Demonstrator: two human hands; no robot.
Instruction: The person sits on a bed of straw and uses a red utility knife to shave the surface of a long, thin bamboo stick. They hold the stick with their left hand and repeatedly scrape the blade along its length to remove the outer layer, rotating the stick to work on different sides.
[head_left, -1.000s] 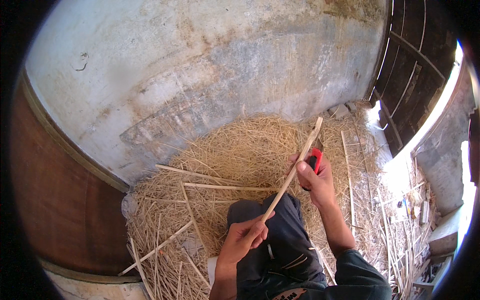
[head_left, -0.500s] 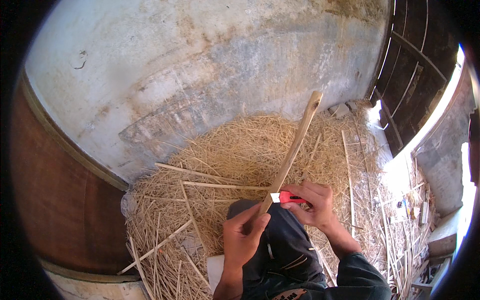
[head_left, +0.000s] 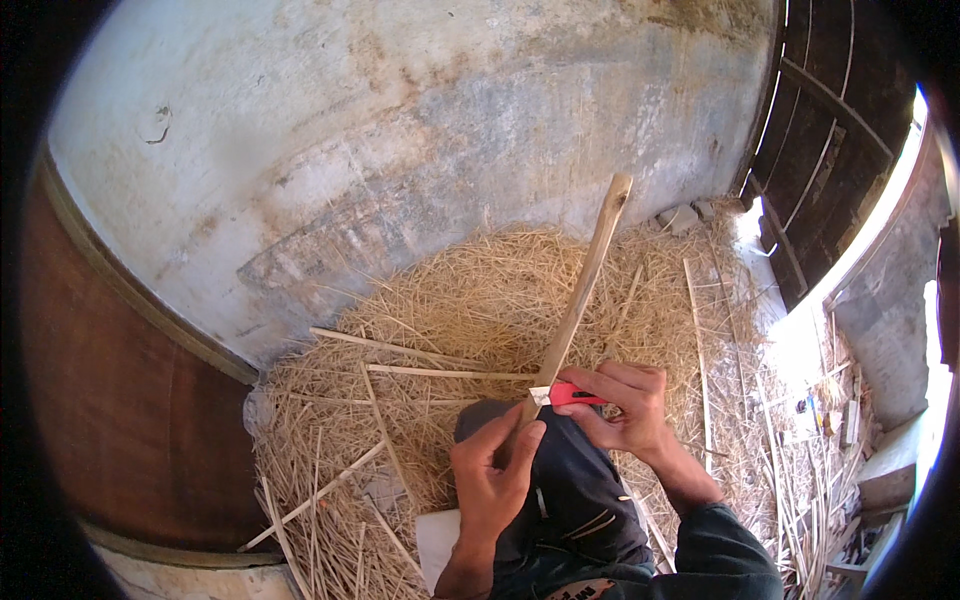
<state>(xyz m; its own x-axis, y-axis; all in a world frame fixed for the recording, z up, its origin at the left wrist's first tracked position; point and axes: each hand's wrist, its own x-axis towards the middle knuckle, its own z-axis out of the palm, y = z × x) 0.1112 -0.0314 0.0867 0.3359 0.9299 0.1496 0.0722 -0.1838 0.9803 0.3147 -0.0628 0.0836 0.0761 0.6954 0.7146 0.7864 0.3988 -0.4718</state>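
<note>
A long wooden stick slants up and away in front of me, its lower end gripped between the thumb and fingers of my left hand. My right hand is closed round a red utility knife. The knife's short pale blade lies against the stick just above my left fingers. What the blade cuts into is too small to make out. Below both hands is my dark-trousered leg.
Straw-like shavings cover the floor, with several thin wooden strips strewn over them. A stained wall rises ahead. Brown panelling stands at the left, dark boards at the right. Small stone chunks lie against the wall.
The stick's top has tipped a little to the left. The knife has shifted slightly left, its blade now further across the stick. Both hands keep their grip.
</note>
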